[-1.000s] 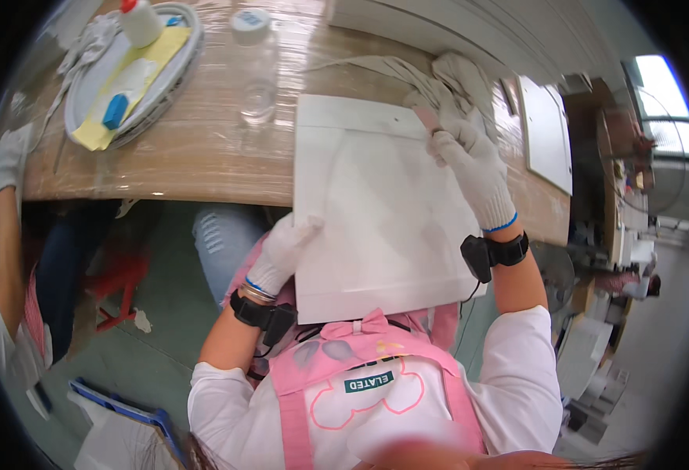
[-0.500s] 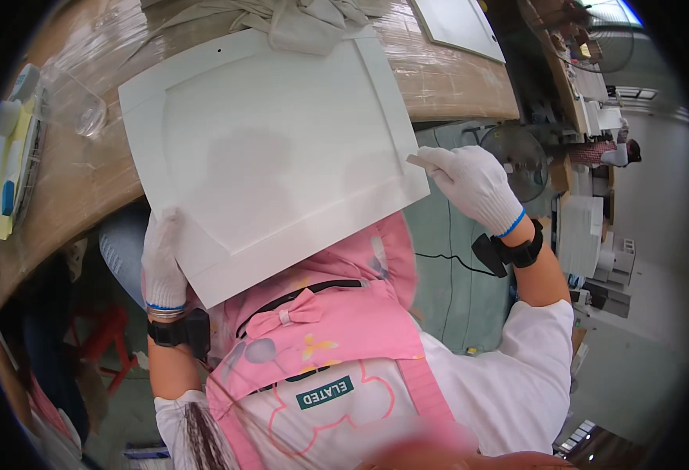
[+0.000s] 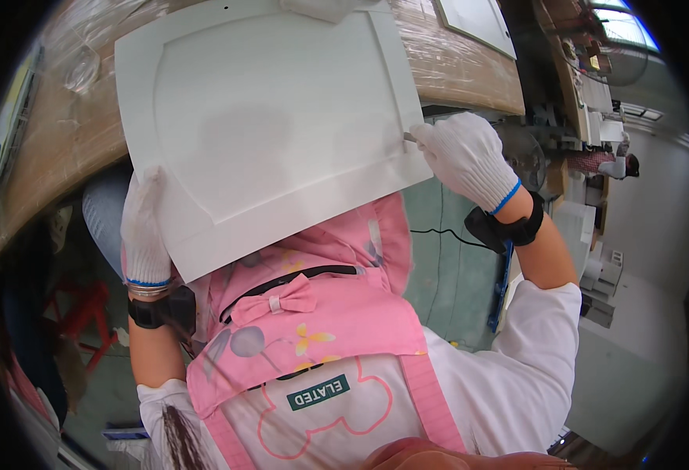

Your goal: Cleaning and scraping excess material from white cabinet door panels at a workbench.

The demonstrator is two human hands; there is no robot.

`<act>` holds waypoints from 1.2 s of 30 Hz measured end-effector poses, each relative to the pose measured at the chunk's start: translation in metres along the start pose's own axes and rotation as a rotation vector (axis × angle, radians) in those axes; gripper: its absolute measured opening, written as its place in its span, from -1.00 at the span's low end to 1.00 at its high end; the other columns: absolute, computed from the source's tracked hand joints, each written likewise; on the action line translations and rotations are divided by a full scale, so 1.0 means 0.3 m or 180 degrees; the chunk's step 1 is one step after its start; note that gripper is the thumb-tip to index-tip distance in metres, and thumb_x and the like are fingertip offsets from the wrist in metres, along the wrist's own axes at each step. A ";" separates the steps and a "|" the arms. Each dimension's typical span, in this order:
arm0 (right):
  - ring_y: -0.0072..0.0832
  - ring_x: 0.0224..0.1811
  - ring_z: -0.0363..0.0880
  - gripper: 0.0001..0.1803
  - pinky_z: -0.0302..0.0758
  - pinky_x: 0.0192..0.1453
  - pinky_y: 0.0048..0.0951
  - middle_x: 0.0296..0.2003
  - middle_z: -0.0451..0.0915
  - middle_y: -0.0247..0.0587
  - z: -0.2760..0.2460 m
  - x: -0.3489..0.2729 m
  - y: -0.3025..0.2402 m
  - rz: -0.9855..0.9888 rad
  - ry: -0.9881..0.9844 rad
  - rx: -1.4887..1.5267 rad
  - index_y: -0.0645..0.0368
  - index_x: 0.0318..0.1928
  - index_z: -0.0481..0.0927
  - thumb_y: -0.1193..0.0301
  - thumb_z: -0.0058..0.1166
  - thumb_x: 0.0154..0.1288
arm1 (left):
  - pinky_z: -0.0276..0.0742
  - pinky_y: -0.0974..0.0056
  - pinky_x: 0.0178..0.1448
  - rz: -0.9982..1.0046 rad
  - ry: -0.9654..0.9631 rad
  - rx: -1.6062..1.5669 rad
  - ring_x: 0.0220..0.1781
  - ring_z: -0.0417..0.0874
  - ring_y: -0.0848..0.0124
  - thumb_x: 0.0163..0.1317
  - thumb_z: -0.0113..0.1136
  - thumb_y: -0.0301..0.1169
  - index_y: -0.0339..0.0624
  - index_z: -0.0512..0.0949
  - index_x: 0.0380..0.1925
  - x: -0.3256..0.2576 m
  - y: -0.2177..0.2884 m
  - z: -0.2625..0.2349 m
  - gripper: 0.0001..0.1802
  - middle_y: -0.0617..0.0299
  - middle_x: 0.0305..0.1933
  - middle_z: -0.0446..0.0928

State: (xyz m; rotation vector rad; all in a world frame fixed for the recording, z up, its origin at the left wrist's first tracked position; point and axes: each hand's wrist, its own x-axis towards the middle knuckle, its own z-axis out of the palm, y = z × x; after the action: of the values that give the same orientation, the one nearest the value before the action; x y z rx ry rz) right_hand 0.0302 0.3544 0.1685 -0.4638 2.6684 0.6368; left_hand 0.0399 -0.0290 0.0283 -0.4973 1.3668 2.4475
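A large white square panel [image 3: 274,117] with a recessed middle leans from the table edge down onto my lap, over my pink apron. My left hand [image 3: 144,227], in a white knitted glove, grips the panel's lower left edge from the side. My right hand [image 3: 462,157], also gloved, is closed at the panel's right edge with a small grey tip [image 3: 408,137] showing between the fingers, pressed against the edge. What that small thing is I cannot tell.
The wooden table [image 3: 462,70], wrapped in clear film, carries a second white panel [image 3: 477,19] at the back right and a white cloth [image 3: 321,6] behind my panel. A tray [image 3: 0,141] sits far left. A red stool [image 3: 86,313] stands below. A fan [image 3: 528,157] and another person [image 3: 618,164] are at right.
The panel has come off the table toward my body and now fills the view. My left hand has shifted to its lower left edge, and my right hand has slid to the right edge.
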 end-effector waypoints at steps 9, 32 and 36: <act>-0.14 -0.45 0.64 -0.88 0.52 -0.36 -0.13 -0.58 0.60 -0.11 -0.006 0.012 -0.012 0.0024 -0.0055 -0.0117 0.07 -0.34 0.66 0.35 0.10 0.21 | 0.52 0.27 0.25 -0.0020 -0.0160 -0.0247 0.15 0.58 0.35 0.52 -0.07 -0.31 -0.30 0.41 0.21 0.021 -0.017 -0.015 -0.62 0.17 0.13 0.54; -0.11 -0.38 0.68 -0.81 0.57 -0.29 -0.12 -0.51 0.64 -0.06 -0.009 0.014 -0.018 0.0009 -0.0265 -0.0192 0.11 -0.33 0.68 0.33 0.03 0.28 | 0.51 0.31 0.24 0.0031 -0.0141 -0.0090 0.15 0.57 0.42 0.53 -0.06 -0.30 -0.29 0.38 0.24 0.020 -0.022 -0.029 -0.60 0.18 0.14 0.52; -0.11 -0.37 0.67 -0.81 0.57 -0.28 -0.12 -0.49 0.65 -0.06 -0.011 0.009 -0.024 0.0013 -0.0435 -0.0194 0.08 -0.31 0.69 0.33 0.03 0.28 | 0.51 0.30 0.25 0.0021 -0.0166 -0.0117 0.15 0.57 0.41 0.53 -0.06 -0.30 -0.29 0.38 0.24 0.019 -0.022 -0.028 -0.60 0.18 0.15 0.52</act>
State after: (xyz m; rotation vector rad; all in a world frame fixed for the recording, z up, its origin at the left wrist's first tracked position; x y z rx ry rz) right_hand 0.0297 0.3460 0.1677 -0.4159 2.5278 0.7260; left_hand 0.0386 -0.0323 0.0168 -0.4350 1.3073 2.4769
